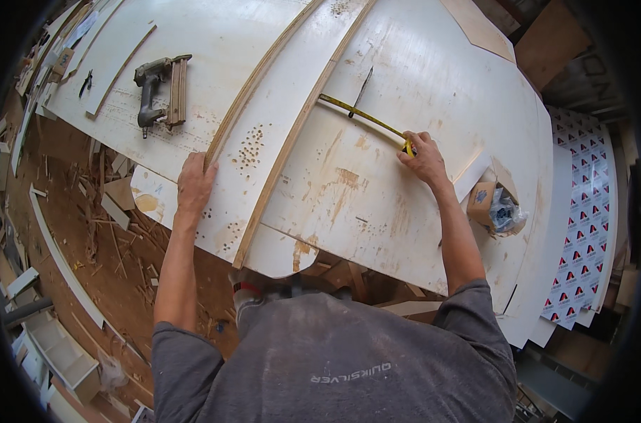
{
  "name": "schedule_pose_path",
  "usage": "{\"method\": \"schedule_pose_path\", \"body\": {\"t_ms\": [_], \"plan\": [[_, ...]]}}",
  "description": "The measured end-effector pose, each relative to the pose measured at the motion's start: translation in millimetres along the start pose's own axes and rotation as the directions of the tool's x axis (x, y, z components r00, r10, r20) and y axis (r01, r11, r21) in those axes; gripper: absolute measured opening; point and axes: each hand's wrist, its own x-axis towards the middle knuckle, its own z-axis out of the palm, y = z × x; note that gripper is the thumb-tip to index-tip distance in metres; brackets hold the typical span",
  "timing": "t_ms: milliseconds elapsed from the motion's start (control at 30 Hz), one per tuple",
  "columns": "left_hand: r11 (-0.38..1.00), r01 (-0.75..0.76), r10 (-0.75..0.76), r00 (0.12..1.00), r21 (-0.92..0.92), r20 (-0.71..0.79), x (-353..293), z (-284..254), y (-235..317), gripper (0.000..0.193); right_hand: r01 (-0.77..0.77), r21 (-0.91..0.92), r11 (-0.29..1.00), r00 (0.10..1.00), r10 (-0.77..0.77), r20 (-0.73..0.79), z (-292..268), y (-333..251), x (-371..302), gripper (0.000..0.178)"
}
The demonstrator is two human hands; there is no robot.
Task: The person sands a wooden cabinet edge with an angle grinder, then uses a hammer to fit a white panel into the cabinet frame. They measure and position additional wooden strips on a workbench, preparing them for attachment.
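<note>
My right hand (424,158) is closed round a yellow tape measure (409,148). Its blade (366,116) is drawn out to the left, the far end meeting a long wooden strip (292,130). A dark pencil (361,92) lies across the blade's line on the white worktable (391,204). Farther left, my left hand (196,185) grips the near end of a second wooden strip (246,92), which runs away from me roughly alongside the first. Between the strips shows a white surface with clusters of small brown spots.
A nail gun (158,95) lies left of the strips, with pliers (86,82) and thin strips (119,70) beyond. On the right sits an open cardboard box (484,201) with a plastic bag inside. Wood offcuts litter the floor (116,268); printed sheets (581,211) stand at right.
</note>
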Motion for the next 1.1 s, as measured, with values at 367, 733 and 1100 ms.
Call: {"method": "schedule_pose_path", "body": {"t_ms": [367, 733, 1100], "plan": [[0.995, -0.021, 0.027, 0.998, -0.094, 0.058, 1, 2, 20, 0.022, -0.066, 0.019, 0.998, 0.997, 0.065, 0.045, -10, -3, -5, 0.049], [0.998, 0.001, 0.000, 1.000, -0.066, 0.015, 2, 3, 19, 0.023, -0.052, 0.042, 0.998, 0.998, 0.050, 0.048, -7, -3, -2, 0.049], [0.996, -0.002, 0.006, 0.999, -0.086, 0.045, 3, 3, 24, 0.024, -0.071, 0.046, 0.996, 0.996, 0.068, 0.063, -9, -7, -1, 0.048]]}}
